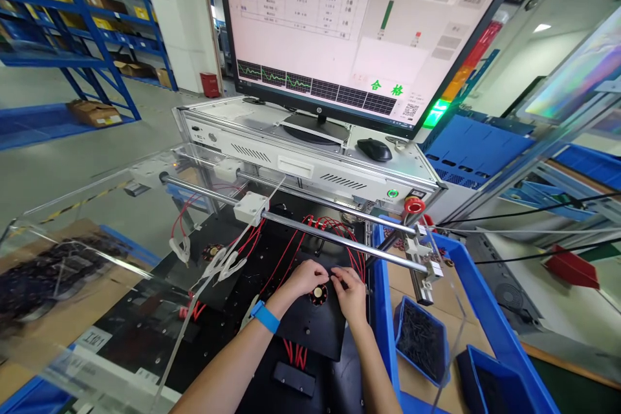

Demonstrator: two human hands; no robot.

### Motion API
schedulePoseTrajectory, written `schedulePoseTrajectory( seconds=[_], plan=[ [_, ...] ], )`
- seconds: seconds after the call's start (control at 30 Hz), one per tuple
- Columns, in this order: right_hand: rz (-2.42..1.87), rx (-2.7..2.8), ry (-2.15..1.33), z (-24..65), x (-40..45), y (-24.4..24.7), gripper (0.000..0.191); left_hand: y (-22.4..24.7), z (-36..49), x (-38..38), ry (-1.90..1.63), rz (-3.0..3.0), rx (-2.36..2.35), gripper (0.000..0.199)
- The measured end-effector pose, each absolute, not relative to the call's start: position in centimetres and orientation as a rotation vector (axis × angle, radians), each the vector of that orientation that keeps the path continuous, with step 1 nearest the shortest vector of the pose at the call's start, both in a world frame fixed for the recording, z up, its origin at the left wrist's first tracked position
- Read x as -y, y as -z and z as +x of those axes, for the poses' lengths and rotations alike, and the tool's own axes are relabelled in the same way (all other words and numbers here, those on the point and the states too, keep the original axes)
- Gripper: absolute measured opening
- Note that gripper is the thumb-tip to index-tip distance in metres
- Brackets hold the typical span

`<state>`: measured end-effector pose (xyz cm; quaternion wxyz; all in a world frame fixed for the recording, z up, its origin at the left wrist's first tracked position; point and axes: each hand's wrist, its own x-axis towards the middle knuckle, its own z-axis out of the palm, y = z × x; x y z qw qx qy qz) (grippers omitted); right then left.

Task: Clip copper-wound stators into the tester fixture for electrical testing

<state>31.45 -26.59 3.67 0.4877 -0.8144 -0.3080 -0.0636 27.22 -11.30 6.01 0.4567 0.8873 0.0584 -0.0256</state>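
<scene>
Both hands meet over a black plate (pixel 310 330) on the test bench. On the plate sits a small round part (pixel 319 296), dark with copper-coloured spots around its rim and a pale centre; it looks like a motor stator. My left hand (pixel 306 277), with a blue band on its wrist, is just above and left of that part, thumb and forefinger pinched together. My right hand (pixel 350 290) is at its right, fingers curled and tips pressed together, close to the left fingertips. Whatever lies between the fingertips is too small to make out.
Metal rails (pixel 310 233) cross above the plate, with red wires (pixel 301 242) beneath. White clips (pixel 228 265) lie left near a second round part (pixel 212 252). A monitor (pixel 320 110) stands behind. At right, a blue tray (pixel 383 336) holds a bin of black pieces (pixel 422 339).
</scene>
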Motion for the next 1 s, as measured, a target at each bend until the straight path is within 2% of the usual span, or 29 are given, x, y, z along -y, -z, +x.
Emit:
schedulePoseTrajectory(
  seconds=[0.43,0.5,0.57,0.63,1.0],
  plan=[
    [-2.268,0.976,0.338,31.3,26.9,-3.7,0.02,-6.8,26.2,11.8,0.016,2.253,-0.19,0.022],
    [-2.291,0.965,0.321,31.2,27.0,-3.6,0.02,-6.7,25.0,12.5,-0.034,2.279,-0.291,0.03],
    [-2.298,0.949,0.304,31.2,26.8,-3.5,0.02,-6.5,23.8,13.4,-0.085,2.338,-0.4,0.051],
    [-2.296,0.942,0.292,31.3,26.4,-3.7,0.02,-6.2,22.8,14.4,-0.11,2.409,-0.459,0.064],
    [-2.061,1.242,-0.155,32.5,25.0,-6.2,0.019,-5.5,21.8,15.4,-0.201,2.387,-0.494,0.071]
  ],
)
